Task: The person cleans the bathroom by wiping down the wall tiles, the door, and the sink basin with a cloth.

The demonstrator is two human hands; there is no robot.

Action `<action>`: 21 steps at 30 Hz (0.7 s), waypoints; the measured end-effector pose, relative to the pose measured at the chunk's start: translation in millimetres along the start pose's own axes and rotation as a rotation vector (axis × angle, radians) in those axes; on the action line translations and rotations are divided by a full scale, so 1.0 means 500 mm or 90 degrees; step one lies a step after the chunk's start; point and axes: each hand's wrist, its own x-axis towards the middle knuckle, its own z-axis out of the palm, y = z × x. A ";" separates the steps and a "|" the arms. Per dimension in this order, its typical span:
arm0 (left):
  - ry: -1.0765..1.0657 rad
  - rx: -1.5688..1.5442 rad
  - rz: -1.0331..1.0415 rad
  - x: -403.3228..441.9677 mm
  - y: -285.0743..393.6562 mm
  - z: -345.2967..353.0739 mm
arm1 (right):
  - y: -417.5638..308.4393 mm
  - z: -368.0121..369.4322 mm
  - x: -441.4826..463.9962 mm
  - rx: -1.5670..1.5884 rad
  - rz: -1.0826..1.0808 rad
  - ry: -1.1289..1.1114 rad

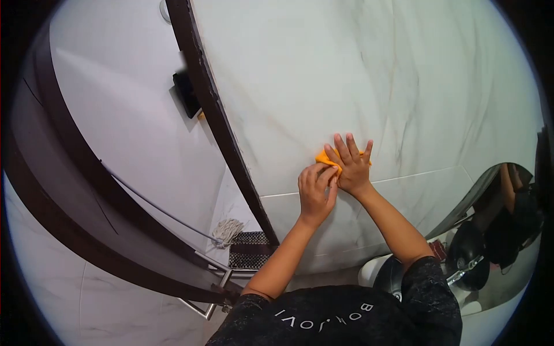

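An orange cloth [328, 158] lies against the white marbled wall tile [300, 86], just above a grout line. My right hand [353, 170] presses flat over it with fingers stretched and spread, hiding much of the cloth. Beside it on the left, my left hand [315, 193] has its fingers bent and closed on the lower left edge of the cloth. The fingertips of both hands nearly meet there.
A dark door frame [216, 115] runs down left of the hands, with a brown door [86, 202] and its metal handle [219, 277] open beyond. A mop head [228, 232] and patterned mat [249, 251] lie past the doorway. At right are a round mirror [490, 230] and a faucet [397, 295].
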 end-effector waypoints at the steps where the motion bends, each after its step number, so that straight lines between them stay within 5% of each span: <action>1: -0.006 0.008 0.011 -0.013 -0.004 0.005 | 0.003 0.005 -0.024 0.012 -0.023 -0.006; 6: -0.017 -0.079 -0.099 -0.071 0.004 0.015 | 0.012 0.006 -0.051 0.030 -0.088 -0.015; 9: -0.003 -0.382 -0.346 -0.100 0.004 0.020 | 0.008 -0.001 -0.049 0.067 -0.068 -0.017; 11: -0.019 -0.418 -0.373 -0.105 0.011 0.010 | -0.007 -0.009 -0.052 0.101 -0.054 -0.024; 17: -0.120 -0.500 -0.422 -0.167 -0.027 -0.042 | -0.071 -0.130 -0.040 0.488 0.181 -0.142; 19: -0.135 -0.518 -0.447 -0.186 -0.028 -0.057 | -0.076 -0.150 -0.068 0.885 0.429 -0.267; 21: -0.133 -0.554 -0.454 -0.200 -0.014 -0.073 | -0.083 -0.158 -0.078 0.878 0.490 -0.305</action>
